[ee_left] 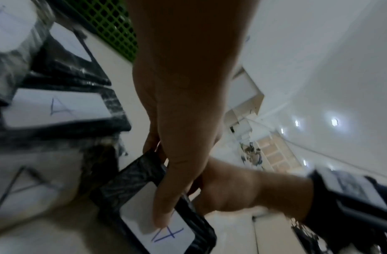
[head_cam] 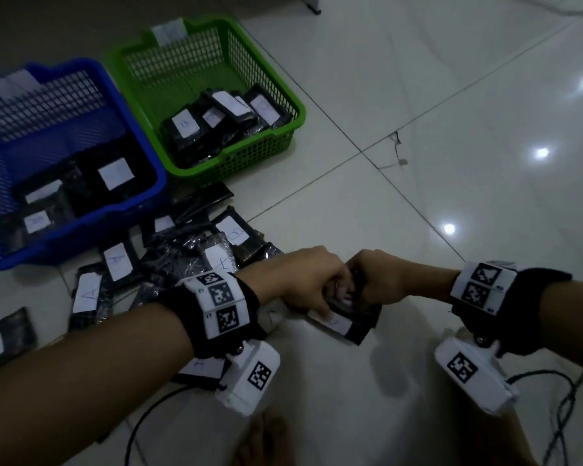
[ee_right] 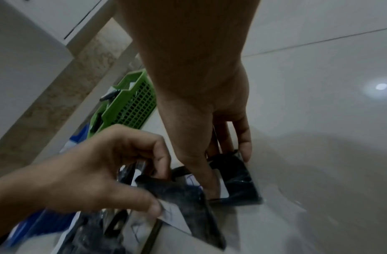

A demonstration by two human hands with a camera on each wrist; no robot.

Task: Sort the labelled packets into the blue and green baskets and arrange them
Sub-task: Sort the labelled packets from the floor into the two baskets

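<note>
Packet in hand: a flat black packet [head_cam: 345,319] in crinkly clear wrap, with a white paper label marked in blue ink that reads like an A in my left wrist view. It sits low over the floor in front of me, right of the loose pile.
Left hand: my left hand [head_cam: 308,280] grips the packet's near end, thumb pressed flat on the label, fingers curled under.
Right hand: my right hand [head_cam: 381,280] pinches what looks like a second dark packet, touching the first; from the head view I cannot tell the two apart.
Step in hand: I judge I am picking up and reading labels, mid-sort, before any drop into a basket.
Next move: I would need to separate the packets, check each letter, and carry each to its matching basket; an A probably goes with the blue one, though the basket tags are too blurred to read.
Loose pile [head_cam: 169,260]: glossy, slippery-looking black packets overlapping on the floor, several labels showing A.
Blue basket [head_cam: 148,156]: rigid plastic mesh, rectangular, a few packets lying flat inside.
Green basket [head_cam: 283,129]: same mesh build, packets leaning in a row along its near side.
Floor [head_cam: 451,163]: pale polished tile, reflecting ceiling lights.
</note>
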